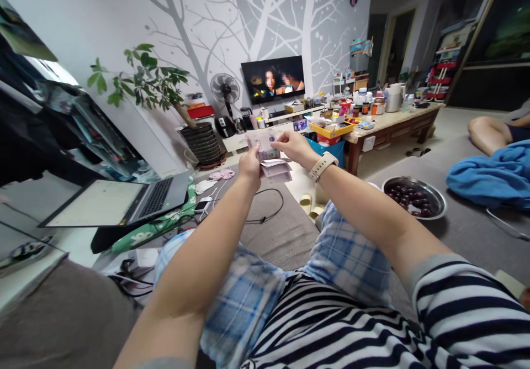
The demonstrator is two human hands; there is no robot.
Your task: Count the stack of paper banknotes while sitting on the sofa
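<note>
A fan of paper banknotes (263, 143) stands up between my hands, with a few more notes (276, 170) hanging below. My left hand (250, 168) grips the notes from below and my right hand (293, 148) pinches their upper edge with its fingertips. A beige watch (323, 166) sits on my right wrist. The denomination is partly visible, but I cannot read it reliably.
An open laptop (120, 200) lies to the left on the sofa. A steel bowl of dark cherries (414, 196) and a blue cloth (492, 175) lie to the right. Beyond stands a cluttered wooden coffee table (391, 128). Another person's bare leg (488, 131) shows at right.
</note>
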